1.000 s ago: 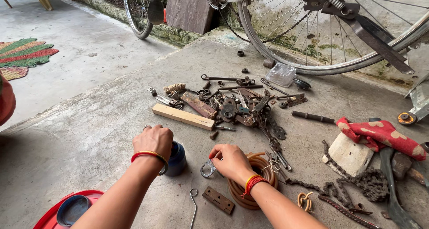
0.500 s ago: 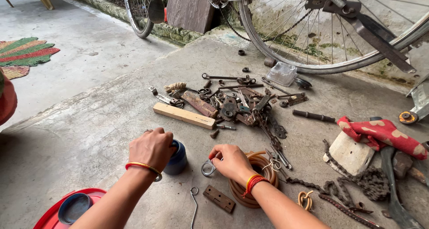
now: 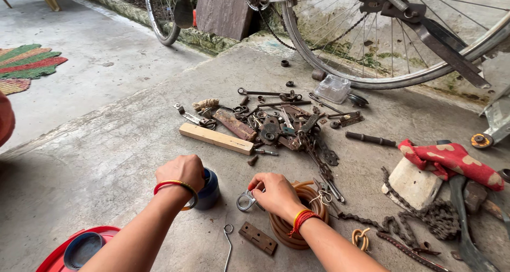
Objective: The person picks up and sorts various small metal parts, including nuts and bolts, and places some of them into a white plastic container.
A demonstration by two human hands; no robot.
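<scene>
Left hand closed over the top of an upright dark blue jar on the concrete floor, while the right hand, just beside it, pinches a small metal ring clamp in its fingers.

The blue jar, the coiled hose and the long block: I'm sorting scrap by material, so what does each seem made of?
Blue jar, under the left hand: probably plastic, going by its smooth, glossy, even colour. Coiled hose, beside the right hand: rubber or soft plastic, tan and bent into loops. Long block: bare, pale, unpainted wood with square edges.
</scene>
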